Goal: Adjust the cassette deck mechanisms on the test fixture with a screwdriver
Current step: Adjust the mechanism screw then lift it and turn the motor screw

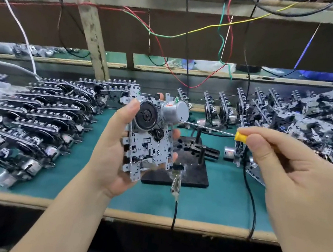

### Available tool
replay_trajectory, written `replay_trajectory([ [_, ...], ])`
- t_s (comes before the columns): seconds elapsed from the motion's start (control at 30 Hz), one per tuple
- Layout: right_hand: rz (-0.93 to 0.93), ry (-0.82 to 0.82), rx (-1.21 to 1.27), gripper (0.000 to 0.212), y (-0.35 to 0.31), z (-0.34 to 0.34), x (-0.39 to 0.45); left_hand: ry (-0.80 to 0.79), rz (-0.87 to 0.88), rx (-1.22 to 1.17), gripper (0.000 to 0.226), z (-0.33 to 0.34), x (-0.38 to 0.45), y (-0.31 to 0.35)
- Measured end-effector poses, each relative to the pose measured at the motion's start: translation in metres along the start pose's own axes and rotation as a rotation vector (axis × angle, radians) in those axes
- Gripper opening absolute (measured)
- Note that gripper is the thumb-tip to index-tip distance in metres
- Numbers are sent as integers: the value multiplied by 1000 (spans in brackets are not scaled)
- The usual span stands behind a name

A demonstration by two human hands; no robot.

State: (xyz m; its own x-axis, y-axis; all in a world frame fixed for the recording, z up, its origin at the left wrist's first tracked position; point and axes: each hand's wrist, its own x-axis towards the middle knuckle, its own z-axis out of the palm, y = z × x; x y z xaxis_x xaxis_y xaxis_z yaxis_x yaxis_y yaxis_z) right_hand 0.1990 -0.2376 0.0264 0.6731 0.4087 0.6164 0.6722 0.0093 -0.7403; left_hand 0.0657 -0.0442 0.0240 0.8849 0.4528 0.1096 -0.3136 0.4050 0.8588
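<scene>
My left hand [109,150] grips a cassette deck mechanism [148,144] upright above the bench, thumb on its left edge by the black flywheel, fingertips showing at its right side. A silver motor [175,111] sits at the mechanism's top right. My right hand [278,168] pinches the yellow handle of a thin screwdriver [209,128]. Its shaft runs left and the tip touches the lower right edge of the motor. The black test fixture [193,171] lies on the green mat behind and below the mechanism, with nothing mounted on it.
Rows of several mechanisms [36,113] are stacked at the left; a loose heap of mechanisms [300,130] fills the right. A clip on a black cable [176,183] lies at the fixture's front. Coloured wires [195,32] hang from the shelf above. The bench edge [149,218] runs across below.
</scene>
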Motion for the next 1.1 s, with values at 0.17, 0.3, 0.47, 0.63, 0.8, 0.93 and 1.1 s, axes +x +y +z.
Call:
replay_trajectory([
  [0.17, -61, 34, 47, 13, -3, 2, -8, -11, 40, -18, 51, -4, -3, -4],
  [0.3, 16, 30, 118, 15, -8, 2, -8, -46, 67, 5, 61, -3, -4, -5],
  [0.47, 32, -18, 53, 16, -12, 1, -3, -15, 126, 103, 65, -1, -6, -7],
  [0.63, 81, -53, 79, 16, -4, 2, 1, 67, 231, 318, 109, 3, -8, -15],
  [0.8, 134, -92, 155, 21, 3, 5, 6, 70, 232, 355, 119, 0, -8, -23],
  [0.93, 130, -125, 169, 28, 2, 5, 11, 80, 257, 308, 121, -1, -6, -23],
  [1.1, 193, -167, 288, 28, 5, 5, 10, 85, 253, 214, 104, -1, -4, -20],
])
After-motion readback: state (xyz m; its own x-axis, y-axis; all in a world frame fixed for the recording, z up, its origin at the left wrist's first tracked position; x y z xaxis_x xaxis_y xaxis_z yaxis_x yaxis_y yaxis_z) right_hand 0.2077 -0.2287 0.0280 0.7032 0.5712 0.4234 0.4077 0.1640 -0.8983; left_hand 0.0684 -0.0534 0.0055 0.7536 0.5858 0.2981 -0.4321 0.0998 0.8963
